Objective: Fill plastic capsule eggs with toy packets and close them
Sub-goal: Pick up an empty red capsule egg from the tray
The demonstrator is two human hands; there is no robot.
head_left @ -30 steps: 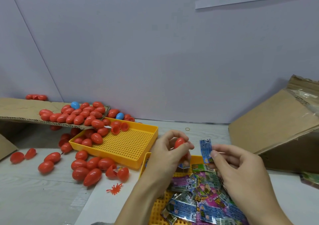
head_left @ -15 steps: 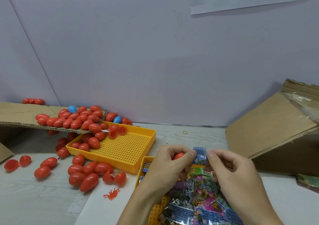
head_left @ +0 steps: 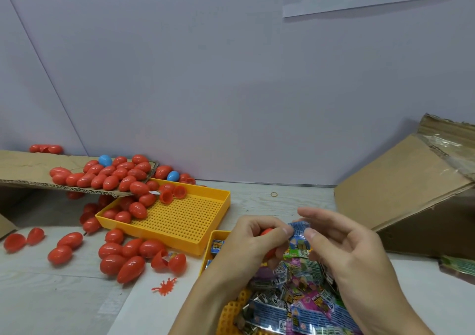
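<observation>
A: Where's the red egg being kept?

B: It's gripped in the curled left hand, mostly hidden, so its axis can't be told. A blue packet is pinched by the right hand, stood roughly upright, over the packet tray on the counter.

A: Left hand and forearm, entering from the lower edge: what is worn?
B: Nothing visible; the hand is bare, without glove, ring or watch; the forearm is uncovered as far as the frame's lower edge; no sleeve shows.
A: And the right hand?
B: Likewise bare; no glove, ring or wrist strap; wrist and forearm uncovered to the edge; fingers end in short, plain nails, unpainted as far as can be seen.
</observation>
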